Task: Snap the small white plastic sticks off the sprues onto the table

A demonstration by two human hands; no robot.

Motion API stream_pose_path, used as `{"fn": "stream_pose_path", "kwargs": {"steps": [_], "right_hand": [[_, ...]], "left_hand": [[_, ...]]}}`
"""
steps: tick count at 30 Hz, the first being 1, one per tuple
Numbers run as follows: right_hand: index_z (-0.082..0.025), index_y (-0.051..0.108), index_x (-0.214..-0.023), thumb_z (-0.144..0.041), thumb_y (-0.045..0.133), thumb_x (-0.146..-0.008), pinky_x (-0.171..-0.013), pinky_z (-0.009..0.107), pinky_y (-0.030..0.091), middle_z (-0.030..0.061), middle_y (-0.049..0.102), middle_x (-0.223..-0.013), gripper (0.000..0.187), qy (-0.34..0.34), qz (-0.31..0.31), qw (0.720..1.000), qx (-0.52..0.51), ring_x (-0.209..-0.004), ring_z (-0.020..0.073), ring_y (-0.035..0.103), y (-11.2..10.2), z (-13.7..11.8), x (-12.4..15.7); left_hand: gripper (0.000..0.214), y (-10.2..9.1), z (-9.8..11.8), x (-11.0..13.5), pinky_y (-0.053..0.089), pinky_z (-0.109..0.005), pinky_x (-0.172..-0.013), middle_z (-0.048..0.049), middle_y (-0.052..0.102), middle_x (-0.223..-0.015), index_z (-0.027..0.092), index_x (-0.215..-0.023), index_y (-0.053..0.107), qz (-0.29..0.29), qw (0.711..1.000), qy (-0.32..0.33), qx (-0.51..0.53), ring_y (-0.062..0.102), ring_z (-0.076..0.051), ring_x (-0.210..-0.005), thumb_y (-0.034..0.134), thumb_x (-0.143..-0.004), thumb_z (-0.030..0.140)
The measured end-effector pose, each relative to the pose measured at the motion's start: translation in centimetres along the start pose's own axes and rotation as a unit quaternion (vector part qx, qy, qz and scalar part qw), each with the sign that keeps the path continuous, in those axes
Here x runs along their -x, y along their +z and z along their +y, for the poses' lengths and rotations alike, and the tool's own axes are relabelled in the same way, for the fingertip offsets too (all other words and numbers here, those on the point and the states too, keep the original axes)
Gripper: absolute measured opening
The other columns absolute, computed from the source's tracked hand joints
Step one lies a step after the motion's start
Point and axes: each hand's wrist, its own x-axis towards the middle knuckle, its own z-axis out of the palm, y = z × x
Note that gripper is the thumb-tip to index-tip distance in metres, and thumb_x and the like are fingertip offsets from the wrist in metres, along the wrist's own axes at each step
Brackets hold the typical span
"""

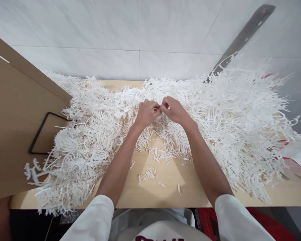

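Observation:
My left hand (pixel 148 113) and my right hand (pixel 174 109) meet above the middle of the table, thumbs and forefingers pinched, fingertips almost touching. Whatever sits between the fingertips is too small and covered to make out. Behind and below them lies a heap of small white stick-like plastic pieces (pixel 169 139). A big pile of white branching plastic sprigs (pixel 90 134) spreads to the left of my left hand. Another tall pile of white branching sprigs (pixel 235 124) stands to the right of my right arm.
Loose white pieces (pixel 149 174) lie scattered on the wooden table (pixel 163 195) near its front edge. A cardboard box (pixel 17 127) and a black wire frame (pixel 37 134) stand at left. A tiled wall (pixel 120 63) closes off the back; a plastic bag (pixel 297 160) lies at right.

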Motion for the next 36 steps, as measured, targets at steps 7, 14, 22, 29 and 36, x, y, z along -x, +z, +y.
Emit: {"fn": "stream_pose_path", "kwargs": {"steps": [7, 14, 22, 29, 36], "right_hand": [[-0.022, 0.027, -0.066, -0.019, 0.037, -0.085, -0.062, 0.031, 0.026, 0.0009, 0.04, -0.07, 0.022, -0.015, 0.0, 0.999, 0.036, -0.069, 0.0146, 0.037, -0.5, -1.9, 0.2], [-0.021, 0.045, -0.073, -0.027, 0.038, -0.091, -0.071, 0.029, 0.037, 0.0009, 0.05, -0.079, 0.02, -0.102, 0.061, 0.99, -0.072, -0.075, 0.0124, 0.047, -4.6, -7.7, 2.7], [-0.024, 0.062, -0.107, -0.043, 0.046, -0.092, -0.081, 0.033, 0.043, 0.0055, 0.061, -0.11, 0.028, -0.034, 0.002, 0.998, -0.06, -0.096, 0.0178, 0.057, -3.1, -1.8, 1.0], [-0.022, 0.058, -0.087, -0.037, 0.037, -0.096, -0.067, 0.028, 0.035, 0.0011, 0.064, -0.082, 0.027, -0.04, -0.056, 0.997, -0.032, -0.072, 0.0128, 0.052, -1.4, -1.5, 0.6], [-0.021, 0.042, -0.072, -0.02, 0.045, -0.082, -0.055, 0.028, 0.021, -0.0028, 0.048, -0.063, 0.011, 0.01, -0.066, 0.997, 0.042, -0.055, 0.0098, 0.034, -1.1, -1.3, 0.6]], "left_hand": [[0.018, 0.1, -0.2, -0.1, 0.029, -0.032, -0.075, 0.0005, 0.056, -0.066, 0.02, -0.073, 0.049, 0.019, 0.999, 0.037, -0.011, 0.043, -0.014, -0.063, 0.048, -0.088, 0.029], [0.021, -1.6, -3.9, 0.3, 0.028, -0.025, -0.055, 0.001, 0.053, -0.059, 0.019, -0.065, 0.055, 0.074, 0.991, -0.055, 0.094, 0.039, -0.01, -0.054, 0.051, -0.083, 0.028], [0.017, -2.5, -2.0, 0.0, 0.037, -0.026, -0.066, -0.0009, 0.066, -0.073, 0.02, -0.076, 0.069, 0.022, 0.991, -0.011, 0.13, 0.055, -0.013, -0.069, 0.061, -0.079, 0.035], [0.016, -2.7, -0.8, 0.1, 0.039, -0.029, -0.074, -0.0013, 0.071, -0.084, 0.024, -0.081, 0.071, -0.038, 0.991, 0.029, 0.123, 0.057, -0.016, -0.081, 0.059, -0.081, 0.034], [0.016, -1.9, -0.6, -0.1, 0.032, -0.027, -0.064, -0.0007, 0.06, -0.07, 0.019, -0.065, 0.058, -0.096, 0.991, 0.038, 0.086, 0.048, -0.013, -0.067, 0.051, -0.079, 0.019]]}}
